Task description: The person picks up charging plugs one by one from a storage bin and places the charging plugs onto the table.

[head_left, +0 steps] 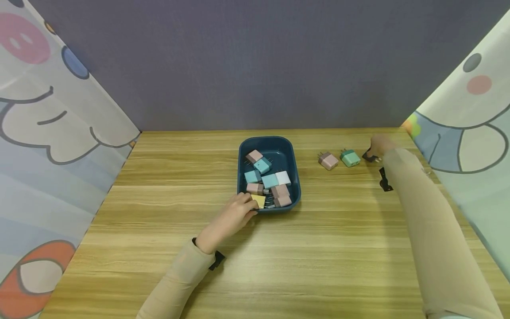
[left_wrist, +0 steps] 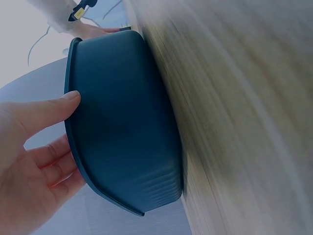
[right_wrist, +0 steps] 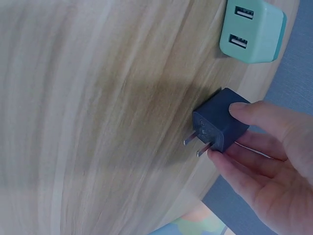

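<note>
At the right of the table my right hand (head_left: pixel 381 145) pinches a black charger plug (right_wrist: pixel 220 120) between thumb and fingers, its two metal prongs pointing away from the palm. To its left lie a green charger plug (head_left: pixel 350 157) with two USB ports and a pink-and-brown charger plug (head_left: pixel 328 161). My left hand (head_left: pixel 237 212) grips the near left rim of a dark blue bin (left_wrist: pixel 122 117), thumb outside and fingers over the edge. Inside the bin are several charger plugs: pink ones, teal ones, a white one (head_left: pixel 283 178) and a yellow one (head_left: pixel 259 200) beside my left fingers.
The wooden table (head_left: pixel 171 177) ends at a grey upright panel (head_left: pixel 255 66) at the back. Cartoon-printed sheets (head_left: pixel 59 133) stand along both sides. The bin's far right floor shows bare. Black straps are on both wrists.
</note>
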The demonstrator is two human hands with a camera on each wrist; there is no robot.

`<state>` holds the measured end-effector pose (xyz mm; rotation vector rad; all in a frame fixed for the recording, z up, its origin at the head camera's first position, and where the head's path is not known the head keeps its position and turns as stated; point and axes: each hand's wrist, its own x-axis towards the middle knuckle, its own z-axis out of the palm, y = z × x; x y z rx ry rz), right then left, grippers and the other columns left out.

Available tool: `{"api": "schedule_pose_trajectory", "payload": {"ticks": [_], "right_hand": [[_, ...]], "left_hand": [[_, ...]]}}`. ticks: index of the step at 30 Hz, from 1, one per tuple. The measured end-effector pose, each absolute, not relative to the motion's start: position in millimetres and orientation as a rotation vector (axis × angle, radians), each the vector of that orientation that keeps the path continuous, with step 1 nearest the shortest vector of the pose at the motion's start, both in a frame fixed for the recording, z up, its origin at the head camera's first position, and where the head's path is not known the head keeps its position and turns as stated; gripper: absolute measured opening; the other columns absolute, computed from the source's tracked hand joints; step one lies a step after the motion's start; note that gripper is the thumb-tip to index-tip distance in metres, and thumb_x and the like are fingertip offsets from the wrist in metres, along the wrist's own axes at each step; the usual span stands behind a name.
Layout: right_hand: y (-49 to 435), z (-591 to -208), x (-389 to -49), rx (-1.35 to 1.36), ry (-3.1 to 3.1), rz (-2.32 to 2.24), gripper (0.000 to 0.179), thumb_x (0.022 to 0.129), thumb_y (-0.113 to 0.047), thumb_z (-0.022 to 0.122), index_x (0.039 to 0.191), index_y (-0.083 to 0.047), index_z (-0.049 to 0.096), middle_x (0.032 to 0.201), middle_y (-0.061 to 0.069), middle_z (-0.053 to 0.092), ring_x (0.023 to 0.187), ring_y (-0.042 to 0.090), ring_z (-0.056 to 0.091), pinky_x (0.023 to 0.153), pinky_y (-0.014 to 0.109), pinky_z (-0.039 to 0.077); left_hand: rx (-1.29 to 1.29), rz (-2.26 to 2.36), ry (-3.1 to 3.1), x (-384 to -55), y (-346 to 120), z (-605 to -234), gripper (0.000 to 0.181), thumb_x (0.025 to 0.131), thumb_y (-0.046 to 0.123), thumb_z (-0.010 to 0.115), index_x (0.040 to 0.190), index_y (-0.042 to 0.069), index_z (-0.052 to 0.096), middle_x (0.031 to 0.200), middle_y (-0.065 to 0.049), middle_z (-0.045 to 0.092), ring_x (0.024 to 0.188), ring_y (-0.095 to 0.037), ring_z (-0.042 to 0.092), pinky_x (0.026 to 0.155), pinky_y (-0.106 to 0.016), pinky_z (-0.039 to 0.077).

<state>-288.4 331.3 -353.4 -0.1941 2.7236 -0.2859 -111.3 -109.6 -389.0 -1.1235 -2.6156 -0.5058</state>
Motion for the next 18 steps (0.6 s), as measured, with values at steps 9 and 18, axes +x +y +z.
{"api": "schedule_pose_trajectory", "payload": {"ticks": [9, 18], "right_hand": [[333.4, -357.5, -289.8, -0.158, 2.724, -0.251, 0.02, 0.08, -0.004, 0.058, 0.086, 0.015, 0.052, 0.089, 0.033, 0.052, 0.081, 0.042, 0.053, 0.073, 0.05, 0.043], [336.6, -358.7, -291.2, -0.148, 2.695, -0.28, 0.017, 0.082, -0.008, 0.057, 0.075, 0.008, 0.053, 0.072, 0.018, 0.051, 0.065, 0.027, 0.047, 0.064, 0.042, 0.043]], "left_hand": [[-1.127, -0.514, -2.604, -111.1, -109.3, -389.5, 0.009, 0.075, 0.008, 0.069, 0.08, 0.009, 0.062, 0.075, 0.0, 0.049, 0.069, -0.013, 0.043, 0.063, -0.026, 0.037], [-1.128, -0.515, -2.618, -111.3, -107.7, -388.6, 0.008, 0.076, 0.009, 0.069, 0.082, 0.009, 0.063, 0.075, 0.0, 0.049, 0.069, -0.013, 0.043, 0.063, -0.025, 0.037]]}}
